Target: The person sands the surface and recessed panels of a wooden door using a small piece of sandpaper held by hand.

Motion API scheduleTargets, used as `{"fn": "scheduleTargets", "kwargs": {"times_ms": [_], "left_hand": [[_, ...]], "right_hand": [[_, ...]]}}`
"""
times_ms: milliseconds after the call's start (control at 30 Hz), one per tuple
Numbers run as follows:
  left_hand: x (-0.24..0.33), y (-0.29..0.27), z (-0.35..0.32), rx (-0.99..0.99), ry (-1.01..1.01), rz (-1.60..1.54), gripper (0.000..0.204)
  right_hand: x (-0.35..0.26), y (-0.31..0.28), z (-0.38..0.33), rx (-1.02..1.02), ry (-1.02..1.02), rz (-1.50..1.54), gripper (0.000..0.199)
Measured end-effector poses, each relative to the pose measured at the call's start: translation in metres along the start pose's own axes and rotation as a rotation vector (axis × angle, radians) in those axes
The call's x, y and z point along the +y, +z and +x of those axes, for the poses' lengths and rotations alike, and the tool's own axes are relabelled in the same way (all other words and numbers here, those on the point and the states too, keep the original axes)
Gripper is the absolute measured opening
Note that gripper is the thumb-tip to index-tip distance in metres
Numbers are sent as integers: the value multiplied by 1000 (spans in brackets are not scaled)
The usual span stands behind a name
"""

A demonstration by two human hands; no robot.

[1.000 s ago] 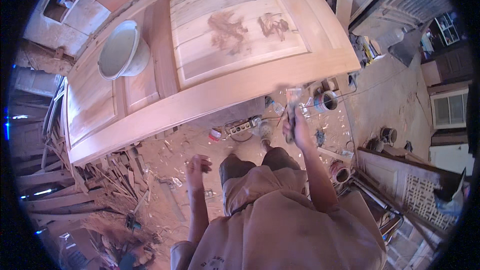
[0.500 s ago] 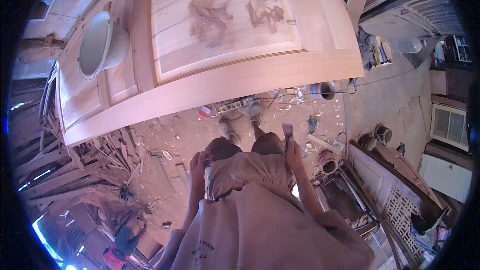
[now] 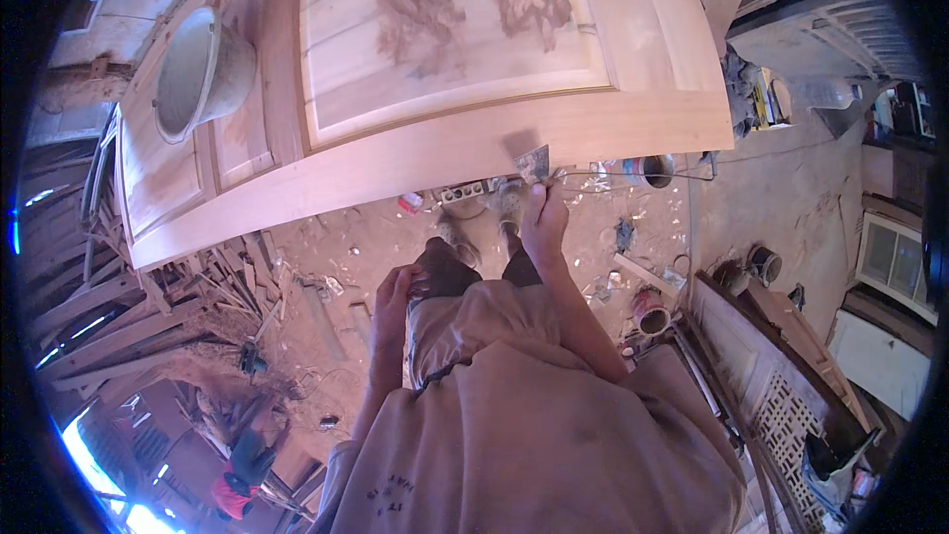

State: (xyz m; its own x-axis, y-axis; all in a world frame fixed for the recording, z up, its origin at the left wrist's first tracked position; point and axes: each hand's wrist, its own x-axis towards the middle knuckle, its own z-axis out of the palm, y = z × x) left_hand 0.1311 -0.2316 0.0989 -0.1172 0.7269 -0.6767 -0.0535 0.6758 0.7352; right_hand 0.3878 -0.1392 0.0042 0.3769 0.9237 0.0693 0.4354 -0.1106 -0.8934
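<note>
My right hand (image 3: 544,229) is closed around the handle of a putty knife (image 3: 534,165). Its broad blade points away from me at the near edge of a pale wooden panelled door (image 3: 415,162); whether it touches the wood I cannot tell. Two brown smeared patches, a large filler smear (image 3: 419,20) and a smaller smear (image 3: 532,12), mark the door's inset panel. Beside my left thigh, my left hand (image 3: 395,295) has its fingers curled; whatever they may hold is hidden.
A pale bucket (image 3: 213,79) stands on the door's left part. Below lie a power strip (image 3: 463,192), a cable and scattered shavings. Scrap wood (image 3: 213,307) is piled at left; tins, including a paint tin (image 3: 649,311), and leaning panels (image 3: 761,366) are at right. Another person (image 3: 237,485) is at lower left.
My right hand has swung forward and left from beside my thigh, bringing the putty knife to the door's near edge. My left hand has moved slightly up along my thigh.
</note>
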Motion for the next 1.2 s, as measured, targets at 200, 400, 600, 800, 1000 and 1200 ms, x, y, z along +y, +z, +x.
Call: {"fn": "scheduleTargets", "kwargs": {"times_ms": [200,400,600,800,1000,1200], "left_hand": [[-3,14,6,-21,-42,-30,34],[-8,-12,0,9,-32,82,39],[-57,-46,-13,74,-162,218,45],[-27,12,24,-74,-56,87,38],[-30,17,24,-42,-3,-118,36],[-28,1,2,70,-40,2,37]], "right_hand": [[16,5,17,-170,129,-1,32],[116,1,-59,-267,405,-239,40],[189,-143,-166,-308,632,-351,43],[49,-125,-52,-586,555,440,40],[-3,-57,15,-537,376,625,49],[68,10,15,-186,190,220,54]]}}
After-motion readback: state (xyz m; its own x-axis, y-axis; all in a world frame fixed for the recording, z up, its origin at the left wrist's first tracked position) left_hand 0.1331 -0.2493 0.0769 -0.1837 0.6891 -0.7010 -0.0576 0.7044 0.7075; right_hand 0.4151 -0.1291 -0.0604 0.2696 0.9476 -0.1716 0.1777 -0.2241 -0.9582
